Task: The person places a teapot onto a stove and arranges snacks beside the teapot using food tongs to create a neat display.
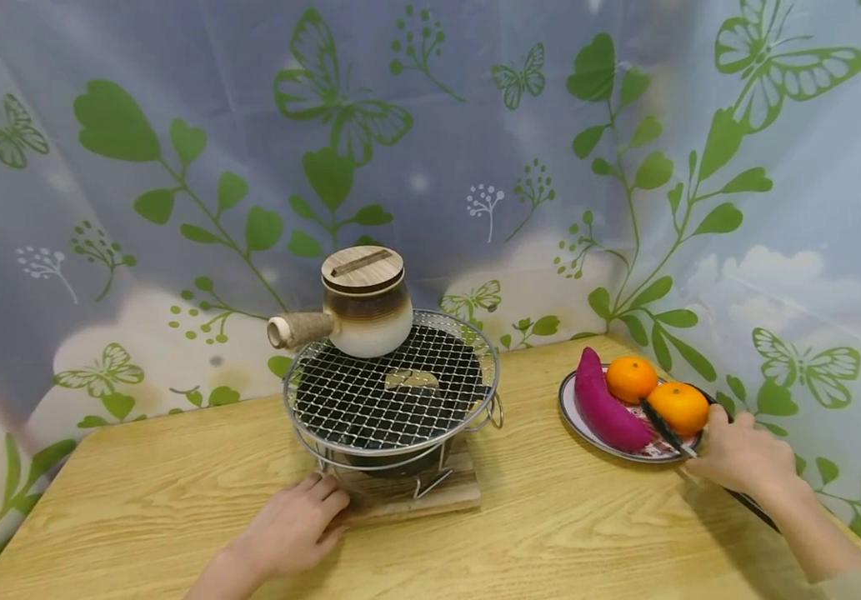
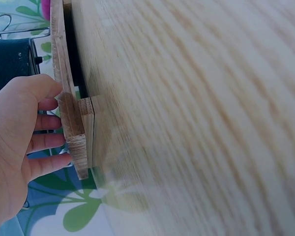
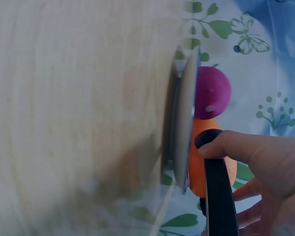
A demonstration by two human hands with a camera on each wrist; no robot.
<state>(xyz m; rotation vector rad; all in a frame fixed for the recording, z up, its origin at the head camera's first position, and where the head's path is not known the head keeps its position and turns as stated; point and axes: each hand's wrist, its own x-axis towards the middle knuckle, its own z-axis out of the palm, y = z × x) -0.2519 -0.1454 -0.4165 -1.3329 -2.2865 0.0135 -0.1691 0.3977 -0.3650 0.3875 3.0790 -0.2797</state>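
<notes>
My left hand point(image 1: 295, 521) holds the left front corner of a wooden board point(image 1: 438, 500), fingers bent at its edge. On this board stands a small grill stove with a round wire rack point(image 1: 392, 408). A lidded clay pot point(image 1: 370, 321) with a twine-wrapped handle sits at the rack's back left. On the right, my right hand point(image 1: 745, 454) grips black-tipped tongs point(image 1: 670, 433). Their arms lie on either side of the front orange point(image 1: 678, 407); whether they squeeze it, I cannot tell. Another orange point(image 1: 631, 379) and a purple sweet potato point(image 1: 606, 408) share the plate point(image 1: 573, 417).
A light wooden table point(image 1: 543, 517) carries everything. Close behind and to the right hangs a cloth point(image 1: 430, 158) with printed leaves and butterflies. A ring handle point(image 1: 498, 411) sticks out at the rack's right side. Under the mesh a pale piece point(image 1: 411, 379) shows.
</notes>
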